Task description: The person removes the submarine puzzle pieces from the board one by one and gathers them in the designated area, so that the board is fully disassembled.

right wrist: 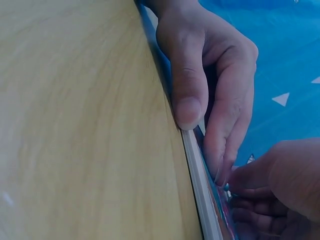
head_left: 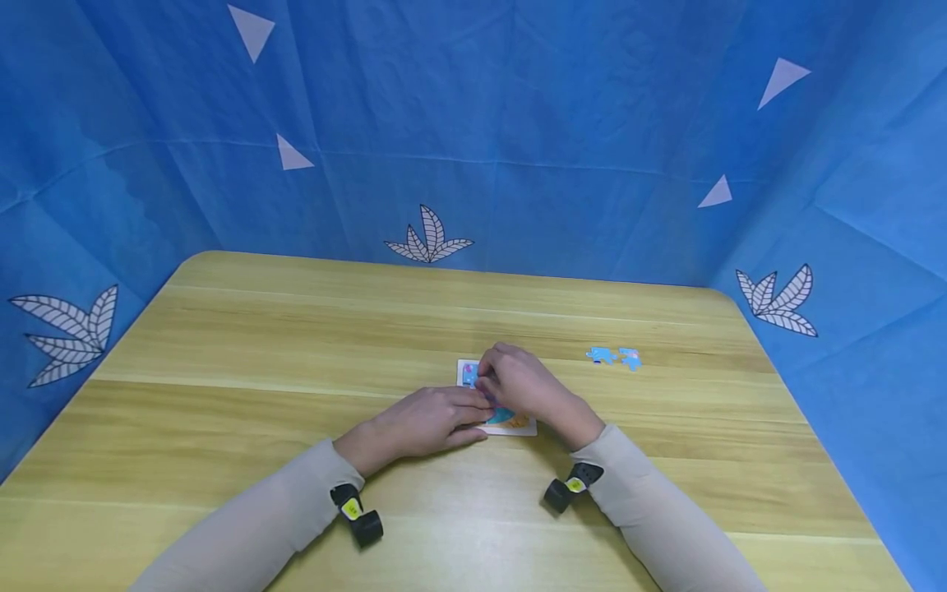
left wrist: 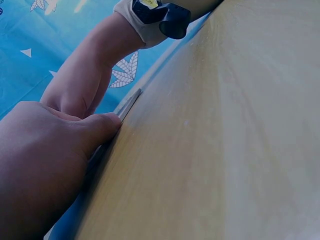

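Note:
A jigsaw puzzle board [head_left: 527, 431] with a white border and a colourful picture lies flat on the table in the head view. My left hand [head_left: 432, 421] rests on its left part with fingers straight, the thumb at the near edge. Over the board's middle, the right hand [head_left: 524, 383] has curled fingers, pinching a small puzzle piece [right wrist: 227, 188] that barely shows at its fingertips. Those fingertips meet the left hand's fingertips in the right wrist view. Both hands hide much of the picture. The left wrist view shows the board's edge [left wrist: 131, 104] beside the left thumb.
Two loose blue puzzle pieces, a left one [head_left: 601, 355] and a right one [head_left: 630, 358], lie on the wooden table [head_left: 296, 329] beyond the right hand. A blue curtain [head_left: 518, 99] with white triangles and leaves hangs behind the table.

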A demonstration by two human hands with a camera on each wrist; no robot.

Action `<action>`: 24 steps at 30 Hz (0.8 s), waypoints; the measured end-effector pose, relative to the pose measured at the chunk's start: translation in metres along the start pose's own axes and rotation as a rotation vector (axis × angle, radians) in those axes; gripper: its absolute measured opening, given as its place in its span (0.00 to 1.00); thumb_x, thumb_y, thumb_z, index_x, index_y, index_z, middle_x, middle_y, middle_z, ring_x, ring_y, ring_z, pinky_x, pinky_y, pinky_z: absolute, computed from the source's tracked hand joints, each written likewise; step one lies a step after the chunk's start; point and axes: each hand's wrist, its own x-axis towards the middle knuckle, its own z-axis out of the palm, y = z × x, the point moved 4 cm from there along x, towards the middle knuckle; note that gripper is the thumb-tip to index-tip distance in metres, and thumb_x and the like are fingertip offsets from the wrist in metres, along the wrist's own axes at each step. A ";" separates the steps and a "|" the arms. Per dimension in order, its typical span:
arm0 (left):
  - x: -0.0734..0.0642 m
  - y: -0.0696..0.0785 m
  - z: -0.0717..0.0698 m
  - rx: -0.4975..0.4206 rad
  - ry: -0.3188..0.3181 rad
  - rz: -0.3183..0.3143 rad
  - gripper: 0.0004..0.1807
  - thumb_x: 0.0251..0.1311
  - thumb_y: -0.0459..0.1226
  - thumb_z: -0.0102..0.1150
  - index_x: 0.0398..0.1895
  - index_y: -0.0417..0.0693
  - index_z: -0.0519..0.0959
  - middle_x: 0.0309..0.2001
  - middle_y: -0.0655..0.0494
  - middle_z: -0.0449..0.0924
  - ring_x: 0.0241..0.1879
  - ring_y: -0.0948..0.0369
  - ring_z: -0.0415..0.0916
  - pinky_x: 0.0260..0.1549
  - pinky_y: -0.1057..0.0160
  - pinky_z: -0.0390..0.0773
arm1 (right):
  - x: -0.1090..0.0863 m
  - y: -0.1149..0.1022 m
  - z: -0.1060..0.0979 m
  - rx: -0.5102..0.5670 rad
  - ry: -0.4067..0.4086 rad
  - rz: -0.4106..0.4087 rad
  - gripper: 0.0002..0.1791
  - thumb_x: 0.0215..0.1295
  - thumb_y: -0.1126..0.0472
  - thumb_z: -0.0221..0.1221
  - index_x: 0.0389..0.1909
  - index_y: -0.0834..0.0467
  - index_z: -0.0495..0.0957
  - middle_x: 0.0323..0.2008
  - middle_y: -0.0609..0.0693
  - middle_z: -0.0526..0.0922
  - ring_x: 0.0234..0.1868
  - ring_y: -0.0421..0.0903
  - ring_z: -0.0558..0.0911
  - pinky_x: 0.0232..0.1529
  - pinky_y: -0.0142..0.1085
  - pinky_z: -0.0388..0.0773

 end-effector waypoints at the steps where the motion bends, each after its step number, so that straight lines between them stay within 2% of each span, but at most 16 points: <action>1: 0.000 0.000 0.000 0.000 0.002 0.000 0.21 0.68 0.49 0.57 0.56 0.46 0.82 0.54 0.57 0.81 0.58 0.62 0.75 0.58 0.64 0.73 | 0.000 0.000 0.000 0.008 -0.003 0.007 0.06 0.68 0.60 0.61 0.39 0.59 0.81 0.35 0.47 0.77 0.34 0.43 0.77 0.38 0.37 0.79; 9: -0.001 0.001 -0.001 -0.006 0.015 0.002 0.20 0.68 0.48 0.58 0.55 0.47 0.82 0.53 0.58 0.82 0.57 0.62 0.75 0.57 0.64 0.75 | 0.000 -0.002 0.003 0.119 -0.003 0.035 0.04 0.68 0.60 0.61 0.37 0.56 0.80 0.34 0.45 0.80 0.31 0.41 0.78 0.35 0.37 0.78; 15: -0.001 0.002 0.000 0.000 0.010 0.008 0.20 0.67 0.48 0.59 0.55 0.47 0.82 0.54 0.57 0.81 0.58 0.62 0.75 0.58 0.64 0.74 | 0.001 0.002 0.004 0.061 0.027 0.032 0.11 0.68 0.61 0.60 0.48 0.59 0.81 0.37 0.47 0.80 0.35 0.42 0.79 0.38 0.38 0.79; 20: 0.000 0.001 0.000 0.014 0.007 0.011 0.21 0.67 0.48 0.58 0.55 0.46 0.82 0.55 0.57 0.81 0.59 0.61 0.74 0.59 0.64 0.73 | 0.002 0.003 0.002 0.041 0.032 0.031 0.10 0.68 0.62 0.60 0.47 0.59 0.82 0.36 0.48 0.80 0.36 0.43 0.79 0.41 0.39 0.80; 24: 0.000 0.000 -0.001 0.014 0.006 0.013 0.21 0.67 0.48 0.58 0.55 0.46 0.82 0.55 0.56 0.81 0.59 0.61 0.74 0.58 0.64 0.73 | 0.003 0.004 0.001 0.071 0.021 0.068 0.09 0.68 0.62 0.61 0.46 0.59 0.82 0.36 0.47 0.78 0.36 0.43 0.79 0.39 0.37 0.80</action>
